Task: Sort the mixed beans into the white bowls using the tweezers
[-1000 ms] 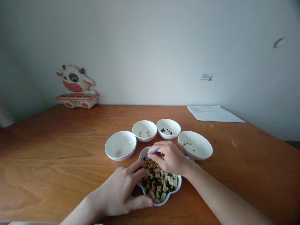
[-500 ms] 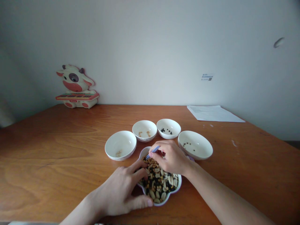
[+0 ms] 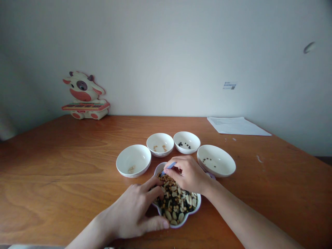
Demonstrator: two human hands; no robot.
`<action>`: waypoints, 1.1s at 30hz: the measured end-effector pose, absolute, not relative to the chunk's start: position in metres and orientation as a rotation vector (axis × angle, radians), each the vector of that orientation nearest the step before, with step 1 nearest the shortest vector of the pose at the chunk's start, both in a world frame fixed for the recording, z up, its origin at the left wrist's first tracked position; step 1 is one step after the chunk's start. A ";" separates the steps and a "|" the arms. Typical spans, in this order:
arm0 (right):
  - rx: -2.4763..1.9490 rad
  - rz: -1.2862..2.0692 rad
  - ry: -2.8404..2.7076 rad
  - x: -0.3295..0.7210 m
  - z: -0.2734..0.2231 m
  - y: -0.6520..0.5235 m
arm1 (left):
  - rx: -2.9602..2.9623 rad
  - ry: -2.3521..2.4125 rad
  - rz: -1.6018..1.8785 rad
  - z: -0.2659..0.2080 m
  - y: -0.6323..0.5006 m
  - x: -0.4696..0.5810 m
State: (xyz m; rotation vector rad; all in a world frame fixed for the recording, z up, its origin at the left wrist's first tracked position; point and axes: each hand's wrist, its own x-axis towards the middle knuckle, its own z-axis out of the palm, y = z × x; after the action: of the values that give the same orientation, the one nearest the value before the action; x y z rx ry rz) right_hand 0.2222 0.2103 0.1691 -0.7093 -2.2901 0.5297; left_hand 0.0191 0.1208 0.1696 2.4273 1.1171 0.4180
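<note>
A lobed, pale purple-rimmed bowl (image 3: 199,202) holds mixed peanuts (image 3: 174,216), small yellow-tan beans or kernels (image 3: 169,182) and dark beans or seeds. My left hand (image 3: 137,209) grips its left side, the thumb along the near rim and two fingers curled over the edge onto the mix. Between the thumb and fingers of my right hand (image 3: 190,174) is a pair of light purple tweezers (image 3: 171,165). Their tips point down into the far left part of the mix, and whether anything sits between them is too small to tell.
Several white bowls arc behind the lobed one: a left bowl (image 3: 133,160) with pale pieces, one (image 3: 160,140) with tan pieces, one (image 3: 187,138) with black beans, and a right bowl (image 3: 220,160) with dark pieces. A cow toy keyboard (image 3: 85,97) and papers (image 3: 237,125) lie farther back.
The tweezers' tips have shifted very slightly to the left within the mix. My left hand and the bowls stay where they were.
</note>
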 end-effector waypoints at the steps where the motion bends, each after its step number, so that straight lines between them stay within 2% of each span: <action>1: -0.703 0.530 -2.294 0.222 0.169 0.211 | 2.428 1.118 0.421 0.170 0.121 0.019; 33: -0.720 0.434 -2.224 0.234 0.175 0.218 | 2.401 1.129 0.394 0.165 0.120 0.016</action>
State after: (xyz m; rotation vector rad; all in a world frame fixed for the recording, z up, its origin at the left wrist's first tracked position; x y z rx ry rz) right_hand 0.2339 0.2180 0.1754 -0.7197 -2.2241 0.4336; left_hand 0.0162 0.1199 0.1651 2.4006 1.1289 0.3939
